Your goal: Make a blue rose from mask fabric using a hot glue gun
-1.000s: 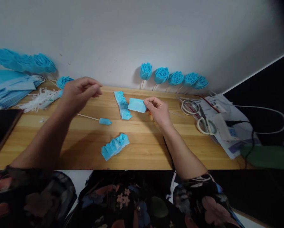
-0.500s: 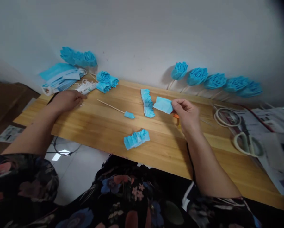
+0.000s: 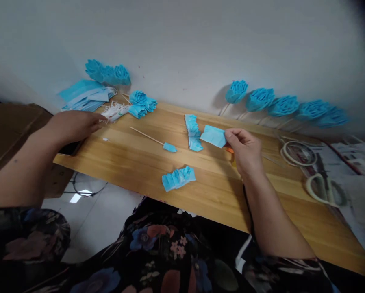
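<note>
My right hand [image 3: 246, 149] pinches the right end of a flat light-blue piece of mask fabric [image 3: 213, 136] between thumb and fingers, just above the table. Next to its left edge lies a gathered blue strip [image 3: 193, 132]; a second gathered strip [image 3: 179, 178] is nearer to me. A thin wooden stick [image 3: 146, 136] with a wrapped blue tip [image 3: 170, 147] rests left of these. My left hand [image 3: 79, 127] is over the table's left end, fingers loosely apart, close to a heap of white ear loops [image 3: 115, 110]. A small white scrap [image 3: 105, 139] lies near its fingertips.
Folded blue masks [image 3: 84, 94] are stacked at the back left, with blue fabric flowers [image 3: 139, 105] beside them. Several stemmed flowers [image 3: 260, 99] lean against the wall at right. Tape rolls [image 3: 298, 153], scissors [image 3: 325, 189] and papers lie at far right. A cardboard box [image 3: 11, 130] stands left.
My left hand has shifted left relative to the ear loops, leaving the white scrap in plain sight. My right hand still holds the fabric piece; the whole view has swung slightly.
</note>
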The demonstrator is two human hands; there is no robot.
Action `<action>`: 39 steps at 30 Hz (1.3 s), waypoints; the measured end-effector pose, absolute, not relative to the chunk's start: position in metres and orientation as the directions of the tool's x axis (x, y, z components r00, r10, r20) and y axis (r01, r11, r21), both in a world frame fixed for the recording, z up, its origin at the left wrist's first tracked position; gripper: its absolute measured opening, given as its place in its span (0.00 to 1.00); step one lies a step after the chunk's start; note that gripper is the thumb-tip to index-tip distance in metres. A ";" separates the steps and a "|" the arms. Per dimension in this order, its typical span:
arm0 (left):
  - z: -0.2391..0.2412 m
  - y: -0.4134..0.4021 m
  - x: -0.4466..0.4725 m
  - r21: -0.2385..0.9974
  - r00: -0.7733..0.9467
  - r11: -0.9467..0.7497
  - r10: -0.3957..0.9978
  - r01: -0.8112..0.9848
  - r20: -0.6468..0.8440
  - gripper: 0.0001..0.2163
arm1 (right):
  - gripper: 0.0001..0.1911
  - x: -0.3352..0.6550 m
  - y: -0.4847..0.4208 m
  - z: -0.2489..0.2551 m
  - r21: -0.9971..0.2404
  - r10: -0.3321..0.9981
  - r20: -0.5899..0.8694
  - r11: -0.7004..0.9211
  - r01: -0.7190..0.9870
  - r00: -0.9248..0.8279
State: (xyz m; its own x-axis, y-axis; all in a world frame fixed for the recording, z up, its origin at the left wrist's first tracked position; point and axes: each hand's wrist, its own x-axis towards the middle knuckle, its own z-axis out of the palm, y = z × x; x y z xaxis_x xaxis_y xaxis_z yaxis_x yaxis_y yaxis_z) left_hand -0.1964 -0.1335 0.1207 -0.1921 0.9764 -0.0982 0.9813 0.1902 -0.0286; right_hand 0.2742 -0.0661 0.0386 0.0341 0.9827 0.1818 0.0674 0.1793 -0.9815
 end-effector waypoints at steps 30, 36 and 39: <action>0.048 -0.047 0.057 0.992 0.339 -0.045 0.941 0.115 0.003 0.17 | 0.33 0.268 -0.069 0.042 -0.996 0.996 0.043 0.036 -0.082 -0.078; 0.043 -0.049 0.059 0.991 0.363 -0.064 0.932 0.117 0.017 0.19 | 0.29 0.267 -0.068 0.039 -0.996 0.991 0.080 0.077 -0.034 -0.105; 0.042 -0.050 0.060 0.990 0.372 -0.069 0.928 0.122 0.019 0.20 | 0.27 0.269 -0.068 0.036 -0.994 0.987 0.113 0.113 -0.004 -0.111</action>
